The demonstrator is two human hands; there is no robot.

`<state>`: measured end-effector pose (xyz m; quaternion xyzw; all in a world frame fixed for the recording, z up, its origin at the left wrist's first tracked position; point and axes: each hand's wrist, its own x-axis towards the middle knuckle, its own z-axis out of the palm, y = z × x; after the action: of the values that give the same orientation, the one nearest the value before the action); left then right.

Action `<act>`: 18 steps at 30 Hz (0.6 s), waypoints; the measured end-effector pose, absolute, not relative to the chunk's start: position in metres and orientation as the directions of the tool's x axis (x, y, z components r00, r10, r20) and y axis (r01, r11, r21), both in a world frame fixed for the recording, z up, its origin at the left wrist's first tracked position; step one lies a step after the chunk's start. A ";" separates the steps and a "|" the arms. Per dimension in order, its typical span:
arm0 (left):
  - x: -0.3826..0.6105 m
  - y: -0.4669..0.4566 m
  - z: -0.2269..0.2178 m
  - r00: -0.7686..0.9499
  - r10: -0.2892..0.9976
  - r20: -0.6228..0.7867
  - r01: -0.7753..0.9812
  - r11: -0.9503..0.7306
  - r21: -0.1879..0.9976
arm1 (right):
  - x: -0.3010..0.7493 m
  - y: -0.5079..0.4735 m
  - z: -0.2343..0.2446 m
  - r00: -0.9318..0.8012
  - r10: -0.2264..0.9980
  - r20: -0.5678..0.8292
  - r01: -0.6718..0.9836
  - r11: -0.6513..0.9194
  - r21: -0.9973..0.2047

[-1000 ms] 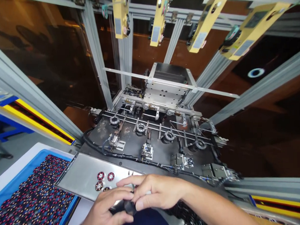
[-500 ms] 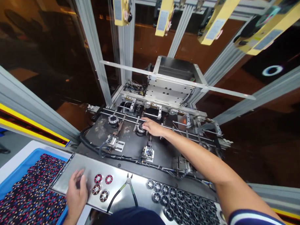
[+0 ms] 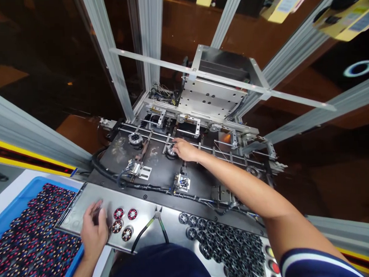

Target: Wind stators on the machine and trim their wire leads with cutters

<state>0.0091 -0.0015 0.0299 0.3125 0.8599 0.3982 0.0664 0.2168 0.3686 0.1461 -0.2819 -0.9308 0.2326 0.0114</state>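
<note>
Right grip (image 3: 182, 150): stretched out over the dark machine bed (image 3: 118, 153), fingertips down on a ring-shaped fixture (image 3: 170, 151); the fingers cover the spot, so I cannot tell whether they are grasping a part there.
Ring-shaped fixture: right under the right grip's fingertips, its left side showing past them.
Neighbouring fixture (image 3: 135, 139): left of the right grip, well apart from it, a similar upright ring.
Clamp block (image 3: 183, 182): on the near side of the right grip, on the same bed.
Left grip (image 3: 94, 227): released, at the left end of the metal tray (image 3: 176, 240), fingers loosely curled, thumb parted from them.
Four wound cores (image 3: 132, 214): just right of the left grip, lying flat in two pairs, the far pair redder, the near pair more coppery.
Cutters (image 3: 157, 215): right of the left grip, past the cores, handles spread towards the person.
Black round parts (image 3: 233, 242): well right of the left grip, crowded together on the tray.
Blue bin (image 3: 27, 194): left of the left grip, on a white desk (image 3: 10, 189), heaped with more wound cores.
</note>
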 end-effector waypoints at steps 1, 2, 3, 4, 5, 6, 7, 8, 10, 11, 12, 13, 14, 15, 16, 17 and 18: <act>0.009 -0.001 0.030 -0.796 0.590 0.135 0.485 0.489 0.725 | 0.215 0.368 0.146 -0.835 0.537 -0.121 0.532 0.729 -0.432; 0.009 -0.001 0.030 -0.796 0.590 0.133 0.485 0.491 0.724 | 0.214 0.367 0.146 -0.829 0.543 -0.132 0.542 0.725 -0.425; 0.009 -0.001 0.030 -0.796 0.590 0.132 0.485 0.492 0.723 | 0.212 0.367 0.145 -0.824 0.548 -0.145 0.552 0.720 -0.419; 0.009 -0.001 0.030 -0.796 0.591 0.131 0.485 0.494 0.722 | 0.211 0.366 0.145 -0.819 0.552 -0.156 0.562 0.716 -0.415; 0.009 -0.001 0.030 -0.795 0.593 0.130 0.486 0.495 0.721 | 0.210 0.365 0.145 -0.813 0.558 -0.167 0.572 0.710 -0.411; 0.009 -0.001 0.030 -0.794 0.594 0.130 0.487 0.495 0.720 | 0.210 0.365 0.145 -0.807 0.564 -0.176 0.581 0.704 -0.408; 0.009 -0.001 0.030 -0.794 0.594 0.130 0.489 0.495 0.718 | 0.209 0.364 0.145 -0.801 0.570 -0.183 0.590 0.698 -0.405; 0.009 -0.001 0.030 -0.794 0.594 0.131 0.490 0.497 0.717 | 0.209 0.364 0.144 -0.795 0.577 -0.188 0.598 0.693 -0.403; 0.009 -0.001 0.031 -0.794 0.595 0.128 0.491 0.501 0.713 | 0.209 0.363 0.144 -0.785 0.589 -0.193 0.611 0.684 -0.398; 0.009 0.000 0.031 -0.794 0.594 0.127 0.490 0.504 0.711 | 0.209 0.363 0.145 -0.781 0.594 -0.191 0.615 0.682 -0.396; 0.009 0.000 0.031 -0.795 0.593 0.125 0.489 0.506 0.711 | 0.210 0.363 0.147 -0.779 0.600 -0.183 0.617 0.682 -0.393; 0.009 0.000 0.030 -0.796 0.593 0.123 0.487 0.506 0.712 | 0.210 0.362 0.150 -0.777 0.606 -0.169 0.618 0.683 -0.389; 0.008 0.000 0.030 -0.796 0.592 0.122 0.486 0.505 0.713 | 0.211 0.361 0.156 -0.776 0.613 -0.149 0.617 0.686 -0.385; 0.008 0.000 0.030 -0.797 0.591 0.124 0.484 0.503 0.716 | 0.212 0.358 0.165 -0.774 0.621 -0.123 0.614 0.691 -0.381; 0.007 0.000 0.030 -0.798 0.589 0.127 0.484 0.500 0.719 | 0.212 0.353 0.176 -0.774 0.627 -0.091 0.610 0.697 -0.378; 0.007 0.001 0.029 -0.798 0.588 0.131 0.484 0.495 0.722 | 0.213 0.345 0.189 -0.774 0.631 -0.054 0.602 0.705 -0.376; 0.007 0.001 0.030 -0.797 0.589 0.135 0.484 0.489 0.726 | 0.214 0.332 0.202 -0.775 0.631 -0.015 0.590 0.715 -0.375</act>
<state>0.0066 0.0010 0.0297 0.3120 0.8602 0.3980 0.0659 0.2139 0.3316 0.2025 -0.3302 -0.9243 0.1826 0.0570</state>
